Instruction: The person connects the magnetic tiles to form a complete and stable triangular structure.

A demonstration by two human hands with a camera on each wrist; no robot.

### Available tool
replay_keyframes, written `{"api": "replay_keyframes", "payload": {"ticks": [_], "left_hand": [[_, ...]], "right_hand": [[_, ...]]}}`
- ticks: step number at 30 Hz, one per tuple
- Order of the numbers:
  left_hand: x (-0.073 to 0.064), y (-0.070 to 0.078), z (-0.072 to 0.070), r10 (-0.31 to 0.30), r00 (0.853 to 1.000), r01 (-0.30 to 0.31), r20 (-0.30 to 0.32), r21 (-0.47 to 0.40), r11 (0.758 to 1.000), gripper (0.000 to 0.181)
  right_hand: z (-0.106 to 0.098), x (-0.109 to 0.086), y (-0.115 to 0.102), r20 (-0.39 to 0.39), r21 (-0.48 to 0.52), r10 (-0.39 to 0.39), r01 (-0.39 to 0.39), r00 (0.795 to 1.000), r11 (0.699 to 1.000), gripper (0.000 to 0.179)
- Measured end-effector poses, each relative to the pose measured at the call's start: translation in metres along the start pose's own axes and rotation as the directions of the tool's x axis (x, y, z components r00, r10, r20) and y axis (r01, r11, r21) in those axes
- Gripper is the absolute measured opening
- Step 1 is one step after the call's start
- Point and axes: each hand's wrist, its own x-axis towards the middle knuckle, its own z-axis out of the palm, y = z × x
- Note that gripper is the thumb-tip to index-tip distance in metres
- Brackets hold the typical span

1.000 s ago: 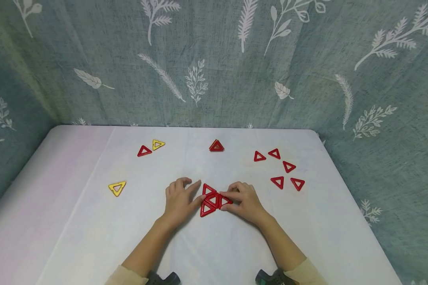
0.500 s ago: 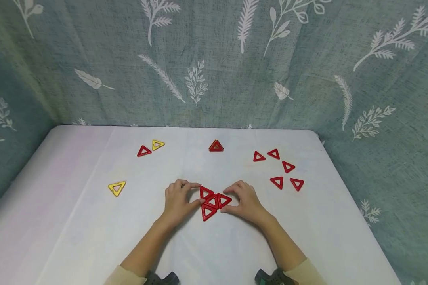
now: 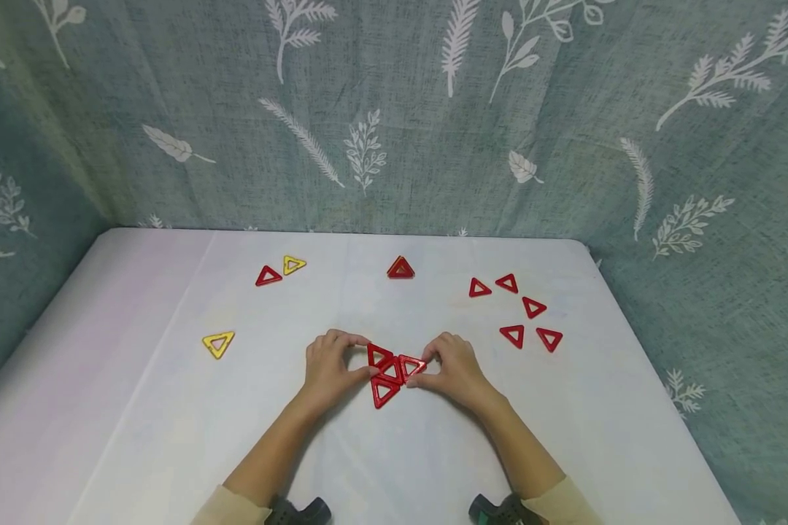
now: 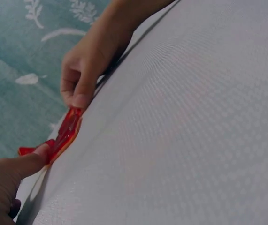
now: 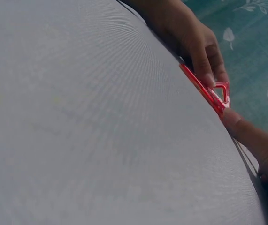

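Note:
Near the middle of the table, several red hollow triangle tiles sit edge to edge, with one centre tile (image 3: 398, 370) surrounded by others. My left hand (image 3: 328, 364) pinches the upper-left tile (image 3: 371, 356) between thumb and index finger, the thumb tip reaching the centre tile's corner. At the outer corner of the right-hand tile (image 3: 403, 368), the thumb and index finger of my right hand (image 3: 458, 370) grip it. The lower tile (image 3: 375, 392) has no fingers on it. In the left wrist view the red tiles (image 4: 68, 129) slope up between both hands.
A stack of red triangles (image 3: 400, 275) stands at the back. Several loose red triangles (image 3: 549, 331) lie to the right. At the left are a yellow triangle (image 3: 218, 337), another yellow one (image 3: 285, 265) and a red one (image 3: 269, 282). A patterned curtain (image 3: 420, 160) borders the table.
My left index finger has come onto the upper-left tile, and the joined tiles have turned slightly. My right fingers loosened around the right-hand tile, then closed on its outer corner.

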Motion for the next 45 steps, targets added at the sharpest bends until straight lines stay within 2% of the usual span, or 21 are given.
{"api": "replay_keyframes", "payload": {"ticks": [6, 12, 17, 22, 25, 30, 35, 41, 45], "left_hand": [[0.001, 0.001, -0.001, 0.004, 1.0, -0.004, -0.021, -0.009, 1.0, 0.04], [0.001, -0.001, 0.0, 0.064, 0.998, -0.063, -0.023, 0.017, 0.998, 0.031], [-0.001, -0.005, -0.004, 0.124, 0.992, -0.124, 0.019, -0.029, 0.992, 0.022], [-0.004, -0.01, -0.01, 0.209, 0.977, -0.206, 0.046, -0.061, 0.977, 0.012], [-0.004, -0.011, -0.009, 0.24, 0.97, -0.238, 0.038, -0.067, 0.969, 0.011], [-0.002, -0.01, -0.005, 0.252, 0.967, -0.25, 0.022, -0.071, 0.966, 0.01], [-0.001, -0.008, -0.002, 0.276, 0.961, -0.275, 0.021, -0.062, 0.96, 0.011], [-0.003, -0.007, -0.001, 0.325, 0.946, -0.325, 0.007, -0.04, 0.945, 0.01], [-0.003, -0.008, -0.001, 0.369, 0.93, -0.369, -0.006, -0.012, 0.93, 0.01]], "right_hand": [[0.0, 0.002, 0.003, -0.009, 0.012, -0.029, 0.029, 1.0, 1.0, 0.035], [0.001, -0.001, 0.008, -0.076, 0.052, -0.128, 0.132, 0.989, 0.99, 0.027], [0.002, -0.003, 0.011, -0.132, 0.149, -0.223, 0.242, 0.966, 0.959, 0.02], [0.0, -0.002, 0.006, -0.127, 0.242, -0.292, 0.316, 0.948, 0.918, 0.013], [0.001, -0.003, 0.003, -0.123, 0.27, -0.293, 0.316, 0.948, 0.909, 0.01], [0.005, -0.002, 0.0, -0.135, 0.293, -0.295, 0.322, 0.946, 0.9, 0.008], [0.008, -0.004, -0.006, -0.163, 0.294, -0.279, 0.317, 0.946, 0.902, 0.009], [0.014, -0.007, -0.014, -0.179, 0.273, -0.255, 0.297, 0.95, 0.915, 0.013], [0.02, -0.007, -0.017, -0.212, 0.24, -0.261, 0.309, 0.942, 0.92, 0.014]]}}
